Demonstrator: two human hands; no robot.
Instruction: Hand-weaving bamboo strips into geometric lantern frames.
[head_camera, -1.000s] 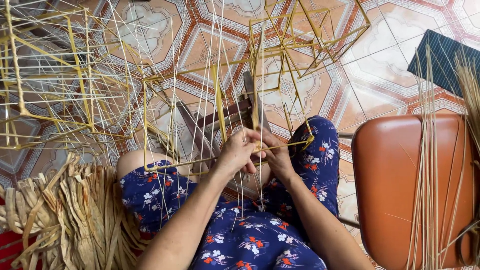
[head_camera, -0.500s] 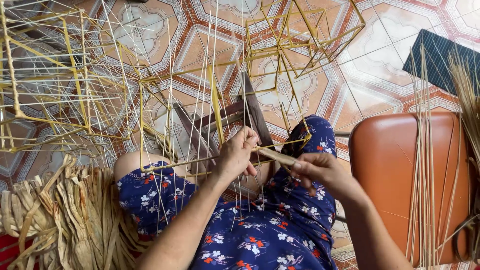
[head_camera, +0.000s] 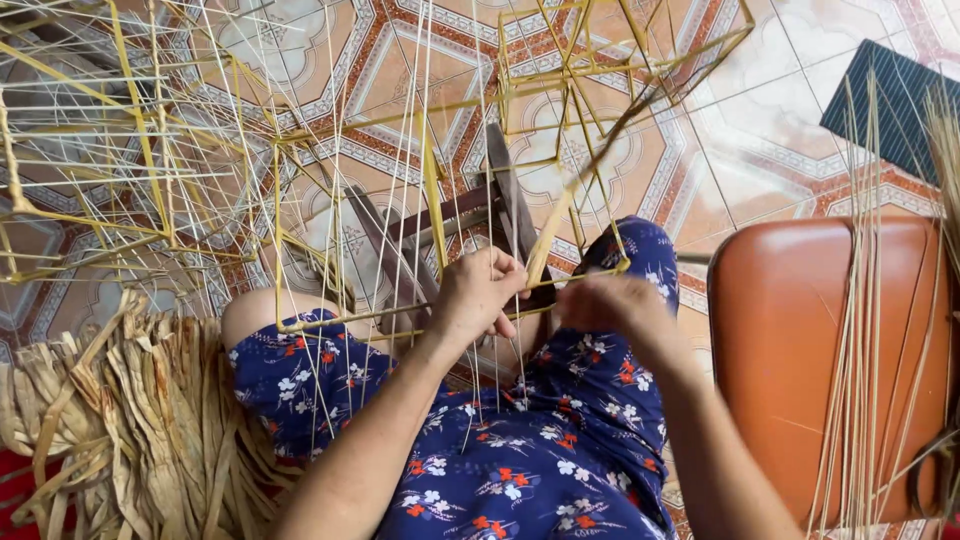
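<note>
The left hand (head_camera: 478, 300) is closed around a flat, pale strip (head_camera: 548, 240) of dried leaf or bamboo, gripping it just where it meets a horizontal yellow stick of the stick frame (head_camera: 300, 180) held over the lap. The right hand (head_camera: 610, 305) sits just beside it, blurred; its fingers seem curled around the same stick or the strip's lower end, but whether they pinch anything cannot be told for sure. The strip rises from the left hand at a slant, up and to the right, into the upper part of the frame.

The frame itself is a large open lattice of thin yellow and pale sticks that spreads from the knees out over the patterned tile floor (head_camera: 760, 150), filling the left and upper part of the view. Much of it looks already joined: several box-like and angled sections stand complete. The joint at the hands appears to be in the middle of being bound, so some fastening remains there.

Under the frame, the blue floral clothing (head_camera: 530, 460) covers the lap, and a small wooden stool (head_camera: 500, 200) shows through the sticks. A heap of dried leaf strips (head_camera: 120, 420) lies at the lower left. At the right stands an orange chair (head_camera: 800, 360), with a bundle of loose sticks (head_camera: 880, 330) leaning across it.
</note>
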